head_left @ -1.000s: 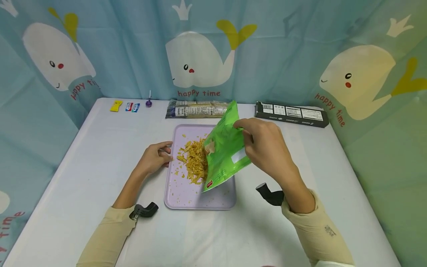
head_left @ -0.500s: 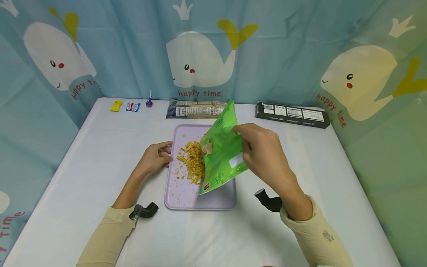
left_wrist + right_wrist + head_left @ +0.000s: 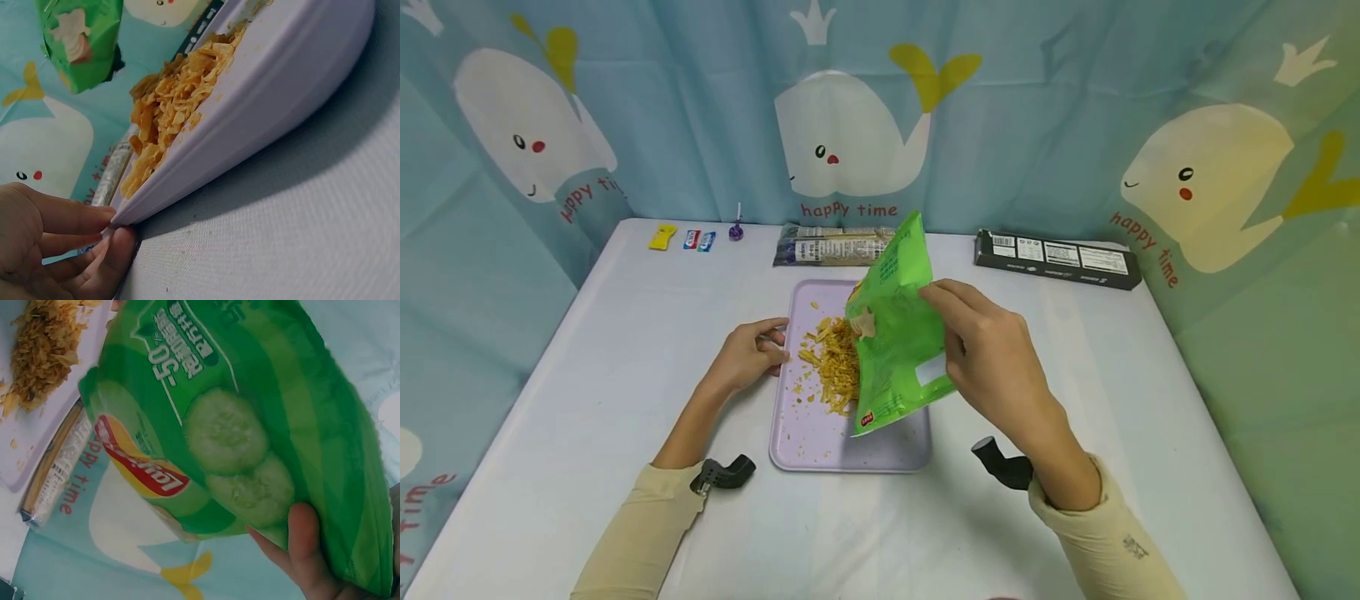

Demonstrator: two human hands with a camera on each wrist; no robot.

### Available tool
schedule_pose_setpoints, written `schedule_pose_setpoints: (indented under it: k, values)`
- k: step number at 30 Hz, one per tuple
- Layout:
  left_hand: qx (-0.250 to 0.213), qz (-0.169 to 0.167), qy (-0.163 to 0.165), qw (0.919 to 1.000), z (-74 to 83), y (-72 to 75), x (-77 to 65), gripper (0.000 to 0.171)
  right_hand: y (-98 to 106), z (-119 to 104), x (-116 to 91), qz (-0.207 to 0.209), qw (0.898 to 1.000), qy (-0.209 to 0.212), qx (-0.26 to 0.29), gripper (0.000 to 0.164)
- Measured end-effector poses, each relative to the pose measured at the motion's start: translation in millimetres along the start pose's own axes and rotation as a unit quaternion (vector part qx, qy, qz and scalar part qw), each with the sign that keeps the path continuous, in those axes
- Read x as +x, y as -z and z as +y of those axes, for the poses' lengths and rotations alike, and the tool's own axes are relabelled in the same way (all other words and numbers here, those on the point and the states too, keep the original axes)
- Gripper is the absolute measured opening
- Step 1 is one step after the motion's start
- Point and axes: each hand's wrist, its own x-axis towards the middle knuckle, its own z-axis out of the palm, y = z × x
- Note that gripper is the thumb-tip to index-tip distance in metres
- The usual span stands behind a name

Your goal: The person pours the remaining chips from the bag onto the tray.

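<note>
In the head view there are two hands, one tray, one heap of yellow crumbs and one green bag. The left hand, left of centre, has its fingers bent at the tray's left edge. The right hand, right of centre, pinches the bag, which slants over the tray in mid-frame and hides part of the heap. Along the table's far edge, from upper left to upper right, lie one yellow packet, one red packet beside one blue packet, one lollipop, one long pack and one black box. Compared with a second ago, the bag has shifted slightly left, its top corner is higher in the frame, and the right forearm sits lower; the left hand and tray have not moved.

In the left wrist view, the left hand at lower left pinches the tray's rim between thumb and fingers; the heap fills the upper middle, and the bag's end hangs apart at upper left.

In the right wrist view, the bag, printed with two cucumber slices, fills the centre, the right hand's thumb pressed on it at lower right. The heap shows at upper left.
</note>
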Motion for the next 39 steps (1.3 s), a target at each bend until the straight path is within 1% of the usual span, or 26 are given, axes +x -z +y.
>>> schedule_pose_setpoints:
  k: [3, 10, 16, 19, 22, 27, 32, 35, 39]
  values:
    - [0.002, -0.005, -0.001, 1.0000, 0.0, -0.4, 0.8, 0.058, -0.9, 2.0, -0.8, 0.003, 1.000, -0.011, 0.003, 0.041]
    - [0.003, -0.004, 0.000, 1.0000, -4.3, -3.3, 0.1, 0.057, -4.5, 5.5, -5.9, 0.014, 0.999, -0.034, 0.017, 0.044]
    - [0.011, -0.005, 0.003, 0.9999, -6.4, -5.0, -4.4, 0.057, -8.1, 7.6, -10.9, 0.024, 0.999, -0.036, 0.033, 0.043]
    - [0.011, -0.001, 0.002, 0.9999, -6.1, -4.1, -5.3, 0.057, -8.4, 10.0, -10.2, 0.033, 0.998, -0.036, 0.044, 0.043]
    - [0.009, 0.002, -0.002, 1.0000, -4.5, -2.4, -4.5, 0.058, -8.4, 12.5, -8.3, 0.031, 0.997, -0.041, 0.054, 0.040]
    - [0.009, 0.009, -0.001, 0.9999, -3.8, 1.5, -3.3, 0.058, -6.8, 16.7, -5.8, 0.031, 0.994, -0.070, 0.072, 0.034]
    - [0.003, 0.006, -0.002, 1.0000, -4.4, 3.1, -2.5, 0.059, -5.9, 22.2, -6.3, 0.027, 0.990, -0.104, 0.091, 0.035]
    - [0.000, 0.003, 0.001, 1.0000, -4.4, 2.1, -1.9, 0.059, -6.6, 23.7, -7.9, 0.029, 0.989, -0.112, 0.095, 0.036]
    - [0.001, 0.002, -0.004, 1.0000, -3.8, 1.1, -1.3, 0.059, -6.4, 22.0, -9.7, 0.036, 0.989, -0.111, 0.096, 0.035]
